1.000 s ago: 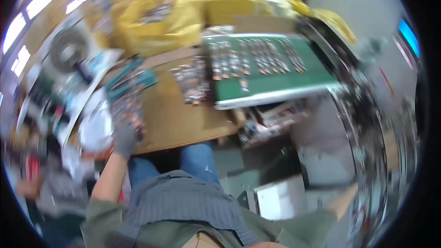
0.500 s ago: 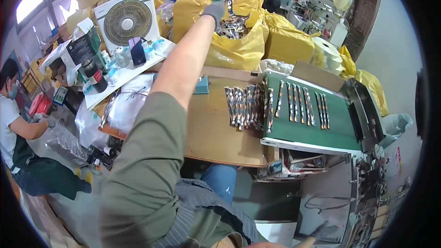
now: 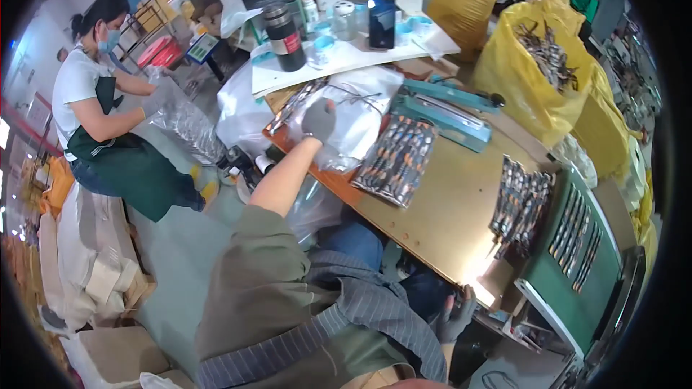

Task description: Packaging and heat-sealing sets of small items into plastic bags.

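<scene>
Left hand point(image 3: 318, 119) in a grey knit glove, arm stretched out, lies on a pile of clear plastic bags point(image 3: 353, 126) at the far left edge of the table point(image 3: 440, 209). Fingers look curled onto the top bag, but whether they pinch it I cannot tell. Bags are thin, glossy and crumpled.

Just right of the hand, touching the pile, is a flat clear pack point(image 3: 396, 160) full of long tools with orange-and-black handles. Beyond it a teal bar-shaped sealer point(image 3: 443, 109). Table top is smooth brown board with glare near its front edge.

Right hand point(image 3: 455, 317), also grey-gloved, is low by the table's near edge, fingers spread, holding nothing, well apart from the bags.

More tools point(image 3: 520, 202) lie loose in rows farther right, next to a green tray point(image 3: 577, 245) holding further rows. A yellow sack point(image 3: 530, 72) stands open, heaped with dark metal parts.
</scene>
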Demonstrator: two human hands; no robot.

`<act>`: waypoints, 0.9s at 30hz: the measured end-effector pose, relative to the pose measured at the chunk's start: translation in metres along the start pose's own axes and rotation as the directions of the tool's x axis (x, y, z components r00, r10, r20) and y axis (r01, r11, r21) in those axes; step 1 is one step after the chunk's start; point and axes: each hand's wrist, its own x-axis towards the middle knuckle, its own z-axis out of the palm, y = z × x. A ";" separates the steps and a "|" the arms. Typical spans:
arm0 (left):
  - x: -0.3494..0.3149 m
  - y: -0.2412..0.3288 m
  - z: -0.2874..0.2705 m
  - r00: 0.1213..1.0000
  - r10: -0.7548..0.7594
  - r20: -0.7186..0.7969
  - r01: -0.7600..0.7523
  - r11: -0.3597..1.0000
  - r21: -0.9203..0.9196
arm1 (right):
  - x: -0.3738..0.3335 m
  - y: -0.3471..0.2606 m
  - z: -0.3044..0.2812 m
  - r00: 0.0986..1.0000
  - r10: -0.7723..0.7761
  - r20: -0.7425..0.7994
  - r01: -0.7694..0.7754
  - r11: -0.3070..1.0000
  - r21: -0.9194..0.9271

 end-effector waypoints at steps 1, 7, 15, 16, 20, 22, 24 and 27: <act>0.014 -0.024 -0.010 0.997 0.006 -0.082 0.003 0.995 0.101 | 0.011 0.003 0.007 1.000 -0.014 0.027 0.013 1.000 0.017; 0.059 -0.109 -0.035 0.912 -0.293 0.289 0.082 0.817 0.570 | 0.036 -0.026 0.048 0.999 0.031 0.042 -0.029 0.999 -0.041; 0.062 -0.104 -0.060 0.957 -0.053 0.284 -0.093 0.875 0.475 | 0.040 -0.046 0.060 0.991 0.128 0.050 -0.124 0.990 -0.067; 0.058 -0.104 -0.061 0.953 -0.048 0.299 -0.098 0.885 0.456 | 0.043 -0.052 0.056 0.995 0.087 0.037 -0.082 0.988 -0.127; 0.018 -0.078 -0.094 0.728 -0.286 0.622 0.371 0.929 -0.007 | 0.053 -0.081 0.047 0.977 0.213 0.021 -0.211 0.974 -0.080; -0.040 -0.119 -0.103 0.759 -0.417 0.499 0.641 0.346 -0.686 | 0.077 -0.087 0.055 0.995 0.074 0.073 -0.071 0.996 -0.045; -0.065 -0.085 -0.135 0.580 -0.174 0.796 0.752 0.490 -0.441 | 0.107 -0.091 0.048 0.995 -0.052 0.090 0.056 0.998 -0.038; -0.103 0.055 -0.104 0.511 -0.123 0.851 0.807 0.409 -0.426 | 0.174 -0.083 0.041 0.985 -0.175 -0.009 0.175 0.984 -0.041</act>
